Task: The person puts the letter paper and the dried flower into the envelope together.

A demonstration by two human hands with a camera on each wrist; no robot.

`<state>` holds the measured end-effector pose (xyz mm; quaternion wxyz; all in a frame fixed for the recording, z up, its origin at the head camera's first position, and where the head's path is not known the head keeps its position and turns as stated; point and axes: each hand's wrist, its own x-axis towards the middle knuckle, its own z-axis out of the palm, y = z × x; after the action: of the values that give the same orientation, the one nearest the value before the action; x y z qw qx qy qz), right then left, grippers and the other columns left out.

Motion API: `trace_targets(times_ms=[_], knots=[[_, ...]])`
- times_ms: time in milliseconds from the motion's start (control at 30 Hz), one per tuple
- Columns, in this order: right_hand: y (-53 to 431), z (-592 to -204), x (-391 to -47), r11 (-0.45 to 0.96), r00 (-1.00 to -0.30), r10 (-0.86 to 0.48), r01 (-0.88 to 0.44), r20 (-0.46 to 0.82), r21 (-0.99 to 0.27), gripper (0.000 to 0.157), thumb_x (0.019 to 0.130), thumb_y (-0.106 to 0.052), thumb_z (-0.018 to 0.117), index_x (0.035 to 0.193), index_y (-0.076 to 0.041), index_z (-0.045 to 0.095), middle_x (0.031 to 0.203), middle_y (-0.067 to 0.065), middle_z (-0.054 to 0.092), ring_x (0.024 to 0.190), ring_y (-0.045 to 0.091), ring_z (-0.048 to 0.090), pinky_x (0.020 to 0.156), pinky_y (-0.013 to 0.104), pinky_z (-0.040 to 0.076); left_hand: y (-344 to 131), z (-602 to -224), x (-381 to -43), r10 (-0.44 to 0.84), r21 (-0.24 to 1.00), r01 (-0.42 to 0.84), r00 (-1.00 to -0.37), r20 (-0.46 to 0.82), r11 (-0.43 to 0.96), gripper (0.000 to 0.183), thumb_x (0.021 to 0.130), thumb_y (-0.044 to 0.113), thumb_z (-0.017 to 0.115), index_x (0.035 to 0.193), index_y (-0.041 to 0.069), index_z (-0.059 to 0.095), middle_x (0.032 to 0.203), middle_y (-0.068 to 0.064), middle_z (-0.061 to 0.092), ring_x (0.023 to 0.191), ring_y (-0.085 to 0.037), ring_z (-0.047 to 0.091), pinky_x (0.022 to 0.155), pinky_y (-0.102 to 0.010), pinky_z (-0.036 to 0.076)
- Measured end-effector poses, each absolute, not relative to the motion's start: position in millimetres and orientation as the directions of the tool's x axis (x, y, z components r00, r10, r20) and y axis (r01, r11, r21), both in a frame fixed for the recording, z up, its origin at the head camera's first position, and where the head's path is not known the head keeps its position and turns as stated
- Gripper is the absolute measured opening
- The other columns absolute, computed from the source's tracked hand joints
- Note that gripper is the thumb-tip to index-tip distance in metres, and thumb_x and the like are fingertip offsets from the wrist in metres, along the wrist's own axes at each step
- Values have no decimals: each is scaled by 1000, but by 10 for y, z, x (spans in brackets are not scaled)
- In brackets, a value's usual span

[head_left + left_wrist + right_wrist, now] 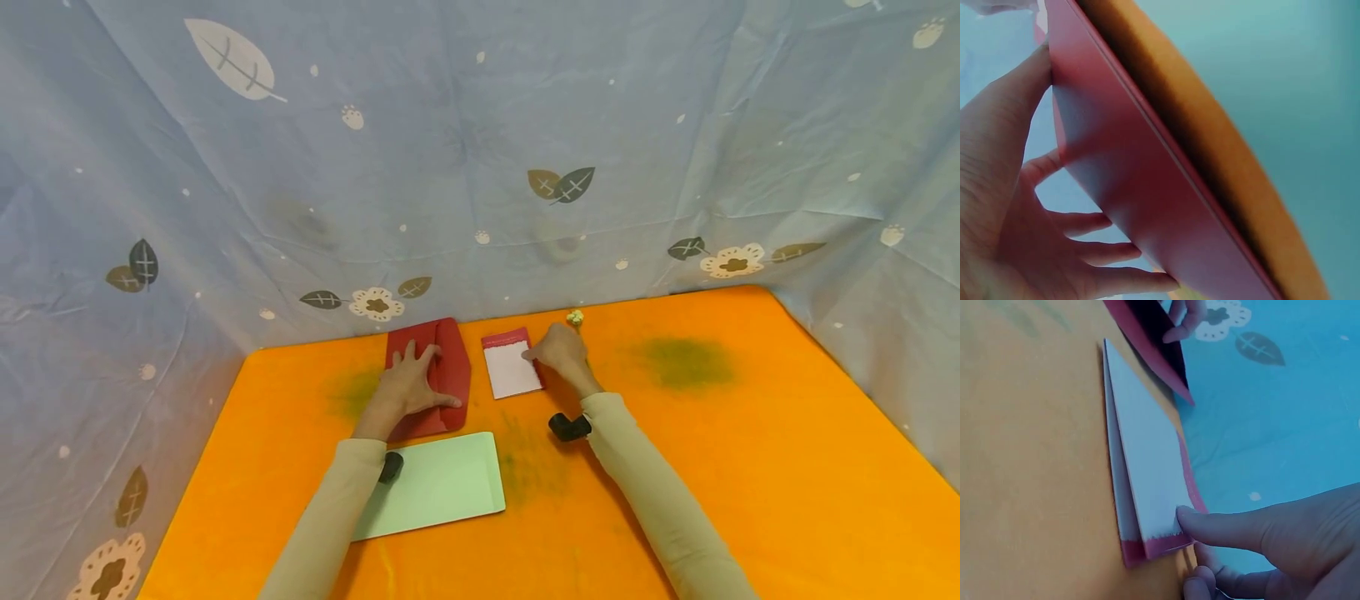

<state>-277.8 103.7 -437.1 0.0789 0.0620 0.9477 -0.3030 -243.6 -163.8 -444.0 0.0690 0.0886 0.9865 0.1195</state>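
On the orange cloth lies a red envelope with its pointed flap unfolded to the right. My left hand rests on it with fingers spread; in the left wrist view the thumb and fingertips touch the red paper. To its right is a small folded card, white with a red band along its top. My right hand pinches the card's right edge. In the right wrist view the thumb presses the white face, other fingers curl at the edge, and the card's two layers stand slightly apart.
A pale green envelope lies nearer to me, partly under my left forearm. A small yellowish flower is just beyond my right hand. A grey-blue patterned curtain hangs behind the orange table and at both sides.
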Motion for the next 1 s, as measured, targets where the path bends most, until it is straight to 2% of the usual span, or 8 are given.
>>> trace_targets(times_ms=[133,200,267,333,433,633,767,1000], knots=[[1080,-4410,-2795,772,-981,38,150,-190,-618,43,82,-34,78,55,-10,55,51,-3,39,50,16,41,45,25,29,-1639,-4446,-2427,195,246,164,-975,-108,955,95,65,66,79,140,22,40,151,-25,28,130,-53,33,97,-67,39],[1113,-4422,-2790,710,-983,3,129,-181,-692,38,84,-31,77,59,-6,62,54,-1,52,51,15,52,47,23,40,-1640,-4450,-2425,192,247,160,-975,-109,956,95,65,66,80,140,23,40,151,-25,28,130,-52,33,97,-67,39],[1149,-4430,-2779,612,-983,-28,127,-183,-780,32,85,-26,76,67,0,69,63,5,64,58,17,62,55,25,52,-1644,-4456,-2426,192,247,160,-975,-111,956,95,65,66,80,140,23,39,151,-24,28,130,-51,33,98,-67,39],[1176,-4436,-2768,505,-979,-48,145,-196,-851,28,86,-21,76,77,5,72,76,11,71,66,21,69,64,29,58,-1649,-4465,-2426,193,247,161,-975,-112,956,96,65,66,80,140,23,39,151,-24,28,131,-52,33,98,-67,38],[1200,-4446,-2759,394,-973,-71,176,-220,-902,29,87,-18,75,87,10,71,89,18,73,75,25,71,71,34,59,-1655,-4476,-2427,193,245,162,-975,-112,956,95,66,66,80,141,23,39,151,-24,27,131,-52,33,98,-67,38],[1180,-4448,-2754,254,-972,-128,158,-196,-954,32,92,-15,70,105,15,67,102,23,70,87,26,71,82,40,57,-1652,-4475,-2423,197,248,165,-974,-110,955,95,66,65,80,141,22,39,151,-24,28,130,-51,33,98,-67,38],[1161,-4452,-2755,203,-973,-159,132,-166,-970,32,95,-12,66,110,16,63,104,24,68,83,22,69,85,42,55,-1647,-4476,-2424,196,243,165,-974,-111,956,95,66,65,80,141,23,39,150,-23,29,129,-49,34,97,-66,40],[1162,-4479,-2778,158,-982,-109,135,-153,-978,33,93,-7,67,117,15,61,102,24,70,70,12,68,77,36,57,-1639,-4476,-2431,202,236,174,-974,-102,956,94,66,66,79,140,23,40,150,-23,30,127,-48,36,96,-65,41]])
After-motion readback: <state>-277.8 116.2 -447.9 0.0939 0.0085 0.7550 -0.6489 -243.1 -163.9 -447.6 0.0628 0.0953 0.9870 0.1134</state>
